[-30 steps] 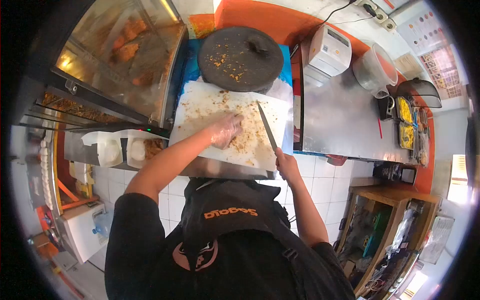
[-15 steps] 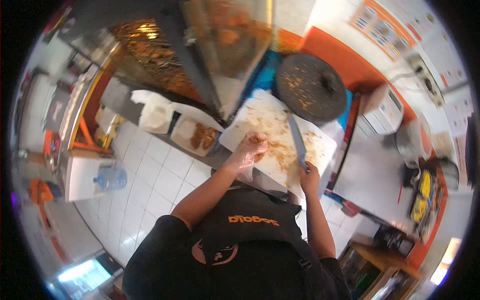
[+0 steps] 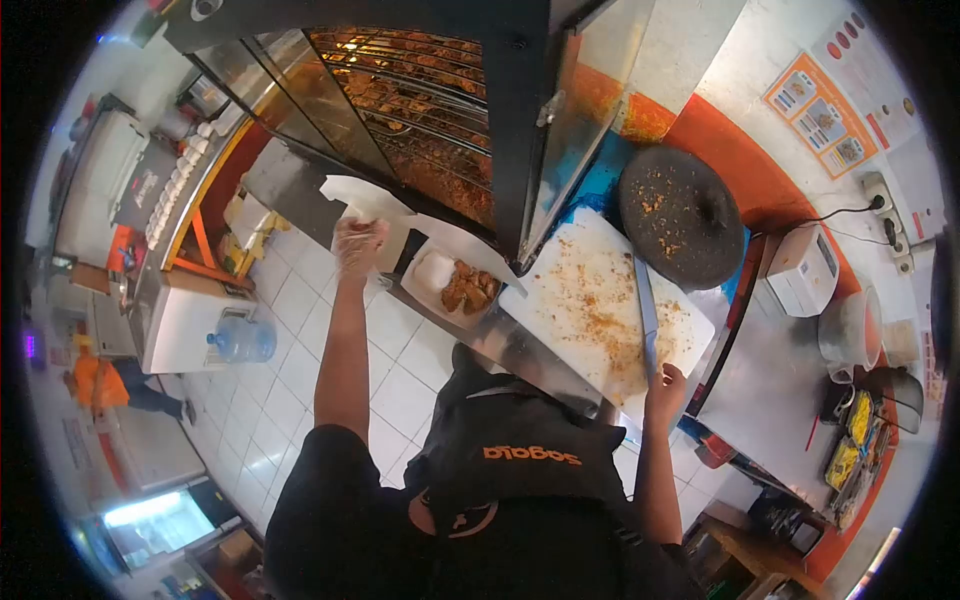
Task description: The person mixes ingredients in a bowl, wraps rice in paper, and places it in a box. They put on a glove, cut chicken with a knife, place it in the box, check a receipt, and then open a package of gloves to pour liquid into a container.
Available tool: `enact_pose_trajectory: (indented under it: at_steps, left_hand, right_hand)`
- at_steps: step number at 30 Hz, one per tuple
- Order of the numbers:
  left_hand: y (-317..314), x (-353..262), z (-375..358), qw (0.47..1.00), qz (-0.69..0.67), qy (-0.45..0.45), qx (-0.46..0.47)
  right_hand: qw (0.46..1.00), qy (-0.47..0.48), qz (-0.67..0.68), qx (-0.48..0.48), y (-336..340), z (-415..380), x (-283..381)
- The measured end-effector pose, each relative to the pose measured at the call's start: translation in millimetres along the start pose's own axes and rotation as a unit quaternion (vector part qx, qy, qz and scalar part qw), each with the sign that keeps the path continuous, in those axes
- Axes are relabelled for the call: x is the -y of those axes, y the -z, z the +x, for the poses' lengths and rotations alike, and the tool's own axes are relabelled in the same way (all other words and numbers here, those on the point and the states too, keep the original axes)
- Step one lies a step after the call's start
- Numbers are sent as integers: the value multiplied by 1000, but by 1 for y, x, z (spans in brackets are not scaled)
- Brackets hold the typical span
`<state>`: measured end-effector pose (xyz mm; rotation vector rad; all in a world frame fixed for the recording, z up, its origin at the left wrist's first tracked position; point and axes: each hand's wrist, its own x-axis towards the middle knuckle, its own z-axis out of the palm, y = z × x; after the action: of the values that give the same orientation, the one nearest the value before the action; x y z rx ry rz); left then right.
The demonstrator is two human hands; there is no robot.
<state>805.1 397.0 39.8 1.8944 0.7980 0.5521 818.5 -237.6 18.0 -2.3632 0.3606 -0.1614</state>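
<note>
A person in a black apron (image 3: 530, 420) works at a counter, seen from above. The left hand (image 3: 360, 245), in a clear plastic glove, has left the cutting board (image 3: 685, 320) and is now stretched out over the left-hand white takeaway box (image 3: 392, 248). Its fingers are curled, with a reddish-brown patch showing at them; half a second ago that hand held a piece of food at the board, but whether it is gripping one now cannot be told.

The bare right hand (image 3: 665, 392) remains at the board, fingers closed on the handle of the knife (image 3: 646, 305). The blade lies along the board, its tip pointing toward the round dark stone slab (image 3: 692, 200), which has crumbs on it.

Brown crumbs (image 3: 600, 315) are scattered across the board. Just beside its left edge is a second white box (image 3: 480, 245), open, with browned food pieces (image 3: 468, 288) next to a white mound (image 3: 435, 270), probably rice. The two boxes stand side by side, in front of a lit glass cabinet (image 3: 415, 100) holding racks of browned food.

The change suggests that cutting is paused and the work has shifted to the boxes.
</note>
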Motion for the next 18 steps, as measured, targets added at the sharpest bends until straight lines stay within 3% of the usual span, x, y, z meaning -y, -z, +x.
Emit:
enact_pose_trajectory:
  at_steps: [4,8,11,13,15,16,18]
  left_hand:
    - [1,2,12,987,146,6,63]
    - [23,-44,-3,916,300,55,261]
    - [9,18,-1,946,252,-45,200]
    - [4,5,-11,938,280,-88,184]
    - [1,14,-9,876,417,-143,194]
    - [-3,36,-4,809,508,-183,231]
    - [-8,93,25,727,593,-290,190]
  right_hand:
    - [1000,2,7,-2,-7,-20,35]
    - [996,60,50,33,-32,-41,74]
    - [991,71,74,82,-59,-59,116]
    - [984,70,120,112,-76,-72,145]
    - [976,62,139,154,-91,-83,176]
    - [971,92,136,172,-97,-88,189]
    - [946,132,165,245,-119,-98,233]
